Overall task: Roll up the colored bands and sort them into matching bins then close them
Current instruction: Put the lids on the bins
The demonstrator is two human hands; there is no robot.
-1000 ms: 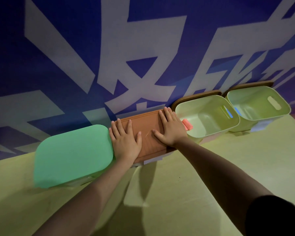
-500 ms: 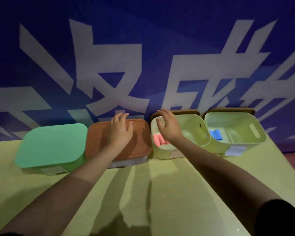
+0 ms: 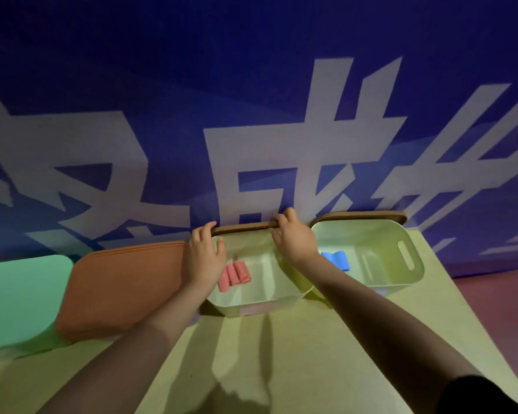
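**Inspector A:** Behind the pink-band bin (image 3: 253,300), against the blue wall (image 3: 251,70), we found both hands on the brown lid (image 3: 243,227) that stood on edge there. One second before, we had recorded the same hands pressed flat on the orange lid (image 3: 123,288) of the bin to the left; half a second before, they were lifting away from it.

**Inspector B:** Grip state?

**Inspector A:** We noted the left hand (image 3: 205,258) with fingers curled over the lid's left end and the right hand (image 3: 293,239) curled over its right end. Neither held anything else. The lid had not yet left the wall.

**Inspector B:** Contents?

**Inspector A:** We saw the rolled pink bands (image 3: 234,274) lying on that bin's floor, left of centre, and the blue bands (image 3: 337,258) in the open bin to the right (image 3: 413,264), whose own brown lid (image 3: 359,216) stood behind it. We judged two bins closed and two left to close.

**Inspector B:** Clearances?

**Inspector A:** We judged them tight: wall directly behind, neighbouring bins touching or just beside on either flank. Open room lay above the rim and towards the person, over the yellow table (image 3: 281,354).
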